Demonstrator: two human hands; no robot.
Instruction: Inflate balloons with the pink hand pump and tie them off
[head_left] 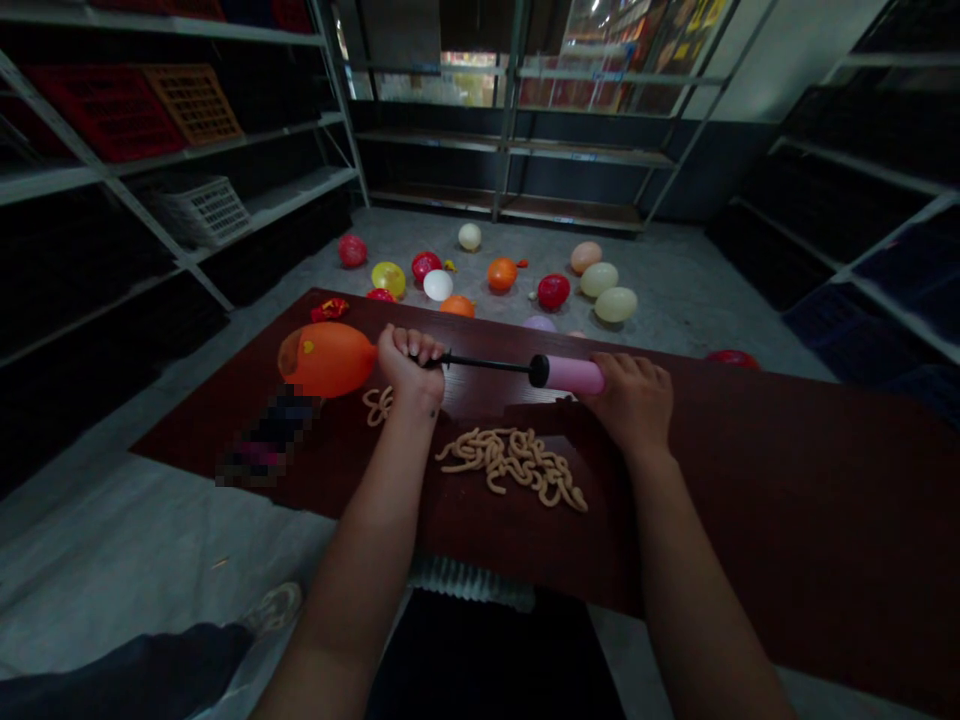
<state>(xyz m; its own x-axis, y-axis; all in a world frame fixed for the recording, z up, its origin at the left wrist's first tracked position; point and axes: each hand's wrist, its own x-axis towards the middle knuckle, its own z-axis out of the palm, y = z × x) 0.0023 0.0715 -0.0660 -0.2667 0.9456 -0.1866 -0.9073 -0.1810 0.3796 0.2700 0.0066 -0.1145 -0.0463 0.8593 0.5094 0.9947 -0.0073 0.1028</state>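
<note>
My left hand (409,362) is closed around the black end of a hand balloon pump, beside the neck of an orange balloon (326,360). The balloon is inflated and sticks out to the left of the fist; how its neck meets the pump is hidden by the fingers. My right hand (634,400) grips the pink barrel of the balloon pump (574,375). Between the hands a thin black rod shows, so the pump is drawn out. Below it on the table lies a pile of tan, curly, noodle-like strips (517,462), with a few more near my left wrist.
The dark red table (787,500) spans the front. A crumpled red and yellow wrapper (330,310) and a blurred dark object (270,435) lie at its left. Several balloons (502,274) are scattered on the floor beyond. Shelves with crates (191,105) flank the room. Someone's leg (142,665) shows lower left.
</note>
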